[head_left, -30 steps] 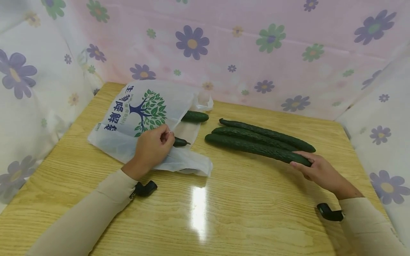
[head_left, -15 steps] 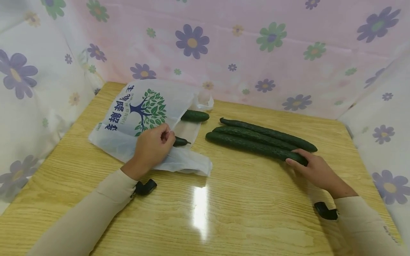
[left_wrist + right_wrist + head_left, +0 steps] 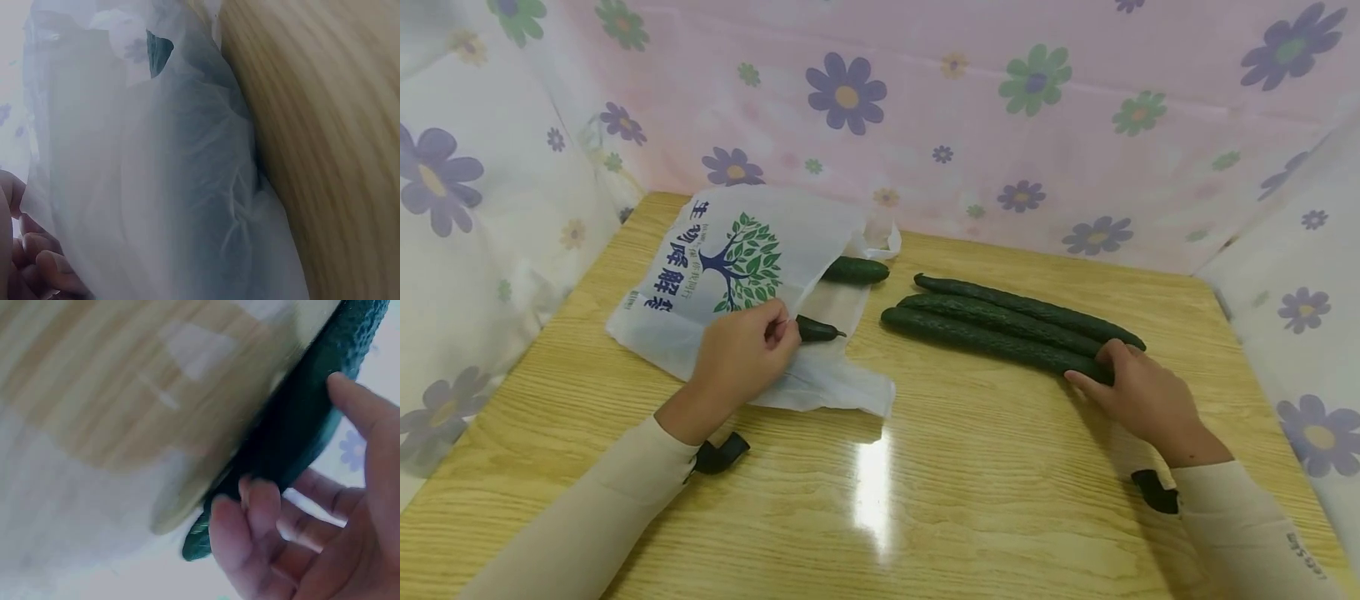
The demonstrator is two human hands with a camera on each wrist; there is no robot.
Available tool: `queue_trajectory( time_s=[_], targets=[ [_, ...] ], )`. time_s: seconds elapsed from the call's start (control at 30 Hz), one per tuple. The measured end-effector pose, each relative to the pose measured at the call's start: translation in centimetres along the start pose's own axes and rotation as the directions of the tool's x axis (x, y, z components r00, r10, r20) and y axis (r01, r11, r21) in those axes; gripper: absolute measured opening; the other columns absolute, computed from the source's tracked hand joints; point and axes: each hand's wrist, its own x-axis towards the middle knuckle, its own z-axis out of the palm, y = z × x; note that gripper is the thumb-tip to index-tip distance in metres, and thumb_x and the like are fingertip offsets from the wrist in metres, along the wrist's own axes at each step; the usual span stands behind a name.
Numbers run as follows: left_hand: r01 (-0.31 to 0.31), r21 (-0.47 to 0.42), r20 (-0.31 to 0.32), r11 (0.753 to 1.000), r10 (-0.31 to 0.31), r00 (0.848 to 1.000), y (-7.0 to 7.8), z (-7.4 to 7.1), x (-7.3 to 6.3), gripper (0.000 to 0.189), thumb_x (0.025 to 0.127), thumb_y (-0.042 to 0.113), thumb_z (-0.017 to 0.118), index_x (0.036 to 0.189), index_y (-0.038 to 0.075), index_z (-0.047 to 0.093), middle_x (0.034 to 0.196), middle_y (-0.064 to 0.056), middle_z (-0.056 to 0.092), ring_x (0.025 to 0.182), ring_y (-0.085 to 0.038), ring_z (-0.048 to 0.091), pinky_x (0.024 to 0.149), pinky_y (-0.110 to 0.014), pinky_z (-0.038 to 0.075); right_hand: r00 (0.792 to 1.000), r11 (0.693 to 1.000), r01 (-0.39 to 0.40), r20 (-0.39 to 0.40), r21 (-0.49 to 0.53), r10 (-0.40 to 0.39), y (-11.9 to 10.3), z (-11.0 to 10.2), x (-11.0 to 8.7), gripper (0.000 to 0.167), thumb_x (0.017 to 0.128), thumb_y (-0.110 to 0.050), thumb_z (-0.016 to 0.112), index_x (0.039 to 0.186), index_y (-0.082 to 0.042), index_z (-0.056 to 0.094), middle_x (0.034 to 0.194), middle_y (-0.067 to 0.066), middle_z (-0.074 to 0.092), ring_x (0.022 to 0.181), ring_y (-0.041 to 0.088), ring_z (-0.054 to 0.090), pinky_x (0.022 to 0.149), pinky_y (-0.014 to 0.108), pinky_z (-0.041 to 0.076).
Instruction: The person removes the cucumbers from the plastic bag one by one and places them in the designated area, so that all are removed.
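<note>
My left hand (image 3: 741, 350) pinches the mouth edge of a white plastic bag (image 3: 655, 333) printed with a green tree and dark characters. Two cucumbers show at the bag's mouth: the far one (image 3: 856, 271) has a rounded end, the near one (image 3: 818, 330) a thin stem. In the left wrist view, the bag's film (image 3: 144, 156) hangs beside curled fingers (image 3: 56, 265). To the right lie three long dark cucumbers side by side. My right hand (image 3: 1146, 396) grips the right end of the front cucumber (image 3: 977, 340), its thumb on the near side; that end is hidden.
The middle cucumber (image 3: 1000, 319) lies against the front one, and the back cucumber (image 3: 1030, 308) is just behind. Everything rests on a wooden table (image 3: 970, 500). Floral curtains (image 3: 925, 108) enclose its back and sides.
My left hand has drawn slightly left with the bag's edge, baring more of the stemmed cucumber. My right hand has shifted a little left along the front cucumber, its fingers reaching farther over.
</note>
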Motion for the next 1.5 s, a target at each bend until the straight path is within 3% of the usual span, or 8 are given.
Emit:
queue_trajectory(
  time_s=[0.13, 0.27, 0.6, 1.0, 1.13, 1.4, 1.5],
  targets=[
    [-0.026, 0.014, -0.013, 1.0, 0.027, 1.0, -0.1, -0.1, -0.3, 0.024, 0.086, 0.016, 0.058, 0.065, 0.016, 0.047, 0.052, 0.005, 0.042, 0.046, -0.009, 0.037, 0.045, -0.025, 0.027, 0.983, 0.998, 0.035, -0.176, -0.061, -0.045, -1.7, -0.2, -0.4, 0.055, 0.096, -0.045, 0.061, 0.122, 0.002, 0.053, 0.102, 0.026, 0.059, 0.045, 0.017, 0.044, 0.04, 0.032, 0.032],
    [-0.03, 0.011, -0.019, 0.999, 0.03, 0.999, -0.2, 0.1, -0.4, 0.025, 0.087, 0.017, 0.059, 0.065, 0.016, 0.047, 0.052, 0.005, 0.042, 0.046, -0.009, 0.037, 0.045, -0.025, 0.027, 0.962, 0.994, 0.105, -0.251, -0.027, -0.109, -4.7, -0.3, 0.1, 0.04, 0.098, -0.033, 0.061, 0.121, -0.001, 0.059, 0.103, 0.022, 0.062, 0.051, 0.016, 0.048, 0.042, 0.031, 0.034],
    [-0.042, -0.012, 0.023, 0.999, 0.042, 0.999, 0.3, 0.6, -0.4, 0.026, 0.088, 0.019, 0.058, 0.066, 0.017, 0.044, 0.053, 0.006, 0.04, 0.047, -0.01, 0.037, 0.045, -0.025, 0.025, 0.936, 0.962, 0.261, -0.264, 0.085, -0.231, -11.9, 1.2, 2.3, 0.023, 0.099, -0.028, 0.061, 0.113, -0.01, 0.066, 0.098, 0.009, 0.065, 0.061, 0.014, 0.055, 0.052, 0.032, 0.043],
    [-0.05, -0.015, 0.007, 0.999, 0.05, 0.999, 0.0, 0.6, -0.5, 0.026, 0.088, 0.017, 0.059, 0.066, 0.015, 0.046, 0.054, 0.005, 0.043, 0.047, -0.01, 0.038, 0.046, -0.025, 0.027, 0.883, 0.874, 0.448, -0.245, 0.186, -0.4, -20.0, 2.6, 4.2, 0.014, 0.098, -0.02, 0.061, 0.104, -0.01, 0.07, 0.094, 0.003, 0.065, 0.083, 0.018, 0.061, 0.069, 0.035, 0.053],
    [-0.038, -0.021, 0.01, 0.999, 0.039, 0.999, -0.1, 0.5, -0.6, 0.025, 0.088, 0.017, 0.059, 0.066, 0.016, 0.047, 0.054, 0.005, 0.043, 0.048, -0.009, 0.038, 0.046, -0.025, 0.027, 0.874, 0.855, 0.477, -0.218, 0.204, -0.435, -22.5, 3.1, 4.9, 0.013, 0.098, -0.017, 0.061, 0.101, -0.01, 0.071, 0.092, 0.003, 0.066, 0.084, 0.017, 0.061, 0.071, 0.033, 0.052],
    [-0.054, 0.003, -0.004, 0.999, 0.054, 0.999, -0.2, 0.5, -0.4, 0.026, 0.088, 0.017, 0.059, 0.065, 0.016, 0.047, 0.053, 0.005, 0.042, 0.047, -0.01, 0.038, 0.045, -0.025, 0.026, 0.875, 0.821, 0.483, -0.166, 0.305, -0.454, -25.8, 4.3, 5.5, 0.009, 0.095, -0.02, 0.066, 0.1, -0.014, 0.07, 0.093, 0.0, 0.066, 0.085, 0.015, 0.061, 0.073, 0.03, 0.051],
    [-0.059, 0.009, -0.006, 0.998, 0.059, 0.998, -0.2, 0.6, -0.4, 0.026, 0.088, 0.018, 0.059, 0.065, 0.016, 0.046, 0.053, 0.005, 0.042, 0.047, -0.01, 0.038, 0.046, -0.026, 0.026, 0.858, 0.8, 0.514, -0.162, 0.31, -0.488, -26.5, 4.6, 5.2, 0.009, 0.093, -0.017, 0.07, 0.101, -0.012, 0.07, 0.092, 0.002, 0.066, 0.085, 0.016, 0.062, 0.074, 0.03, 0.052]
  ],
)
